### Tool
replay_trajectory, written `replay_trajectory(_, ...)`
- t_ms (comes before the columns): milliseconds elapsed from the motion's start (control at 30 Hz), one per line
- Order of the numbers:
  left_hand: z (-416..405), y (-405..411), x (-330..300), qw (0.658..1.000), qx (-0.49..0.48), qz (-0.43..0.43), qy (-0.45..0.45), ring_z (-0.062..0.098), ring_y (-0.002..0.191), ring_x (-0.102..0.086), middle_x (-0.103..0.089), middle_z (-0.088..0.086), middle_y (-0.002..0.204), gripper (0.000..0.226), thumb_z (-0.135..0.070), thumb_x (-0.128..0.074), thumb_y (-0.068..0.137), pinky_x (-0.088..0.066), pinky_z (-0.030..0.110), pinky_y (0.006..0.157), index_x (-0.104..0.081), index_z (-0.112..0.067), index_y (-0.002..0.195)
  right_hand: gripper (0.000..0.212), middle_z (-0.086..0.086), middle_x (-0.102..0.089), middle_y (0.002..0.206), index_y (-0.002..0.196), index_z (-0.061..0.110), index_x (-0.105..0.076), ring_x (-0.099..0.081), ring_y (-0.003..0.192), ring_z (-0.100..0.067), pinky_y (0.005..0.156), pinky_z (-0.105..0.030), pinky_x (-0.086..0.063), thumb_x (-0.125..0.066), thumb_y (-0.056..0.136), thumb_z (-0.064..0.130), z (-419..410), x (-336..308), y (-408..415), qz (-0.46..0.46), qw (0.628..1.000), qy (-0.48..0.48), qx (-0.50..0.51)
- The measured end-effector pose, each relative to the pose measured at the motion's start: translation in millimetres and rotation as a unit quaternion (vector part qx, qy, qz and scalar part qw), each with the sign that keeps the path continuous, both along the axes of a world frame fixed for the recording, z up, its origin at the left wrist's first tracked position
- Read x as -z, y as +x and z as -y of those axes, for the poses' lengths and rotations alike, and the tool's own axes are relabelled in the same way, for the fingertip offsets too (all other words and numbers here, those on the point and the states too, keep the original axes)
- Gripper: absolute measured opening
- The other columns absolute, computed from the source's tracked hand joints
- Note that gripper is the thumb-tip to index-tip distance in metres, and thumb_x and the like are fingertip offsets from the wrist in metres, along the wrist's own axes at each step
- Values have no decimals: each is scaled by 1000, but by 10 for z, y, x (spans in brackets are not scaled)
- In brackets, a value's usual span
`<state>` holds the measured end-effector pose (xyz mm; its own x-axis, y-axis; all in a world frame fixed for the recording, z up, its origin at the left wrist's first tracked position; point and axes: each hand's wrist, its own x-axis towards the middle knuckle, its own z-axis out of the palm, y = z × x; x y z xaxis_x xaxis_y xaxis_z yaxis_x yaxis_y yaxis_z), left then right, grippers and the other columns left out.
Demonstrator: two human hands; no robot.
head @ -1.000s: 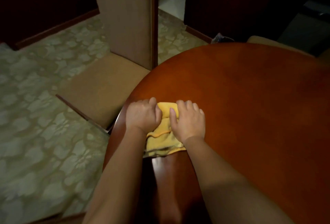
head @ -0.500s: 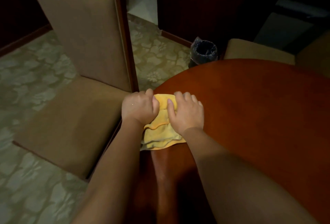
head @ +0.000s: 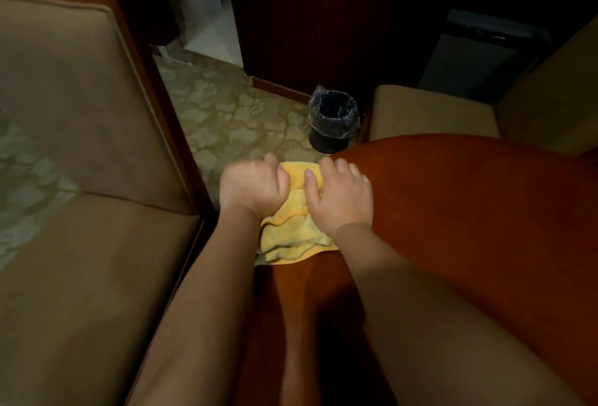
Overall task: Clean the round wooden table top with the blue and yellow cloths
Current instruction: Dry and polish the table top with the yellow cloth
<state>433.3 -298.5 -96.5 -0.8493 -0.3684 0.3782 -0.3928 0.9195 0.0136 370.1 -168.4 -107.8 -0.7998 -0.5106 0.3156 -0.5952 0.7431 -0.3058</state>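
Yellow cloth (head: 293, 234) lay bunched at the left rim of the round wooden tabletop (head: 469, 211), its near folds hanging a little past the edge. Left hand (head: 254, 190) was clenched into a fist on the cloth's left side, its fingers curled round the fabric right at the rim. Right hand (head: 339, 200) pressed down on the cloth's right side, fingers bent over its far end and thumb laid on the fabric. To the right the tabletop stretched bare and broad. Just off the edge to the left stood a tan upholstered chair (head: 81, 179), close against the table. Beyond the far rim a small black bin (head: 333, 122) with a plastic liner sat on the patterned carpet (head: 233, 120), beside a second tan chair (head: 430, 111).
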Motion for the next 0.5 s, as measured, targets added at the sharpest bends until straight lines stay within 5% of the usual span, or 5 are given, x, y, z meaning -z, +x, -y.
replay_trajectory(167, 5, -75, -10, 1000, 3, 26, 4, 32, 68, -59, -65, 11, 80, 46, -34, -19, 87, -31, 31, 53, -58, -8, 92, 55, -10, -62, 91, 99, 13, -60, -56, 89, -29, 72, -40, -41, -19, 88, 48, 11, -12, -39, 3, 1000, 1, 6)
replay_trajectory(500, -353, 591, -16, 1000, 20, 13, 11, 28, 40, -51, -56, 10, 51, 43, -33, -25, 80, -27, 26, 45, -57, -8, 68, 50, -11, -60, 87, 98, 12, -59, -57, 82, -30, 68, -39, -43, -24, 89, 46, -402, -63, 617, 20, 999, 37, 0)
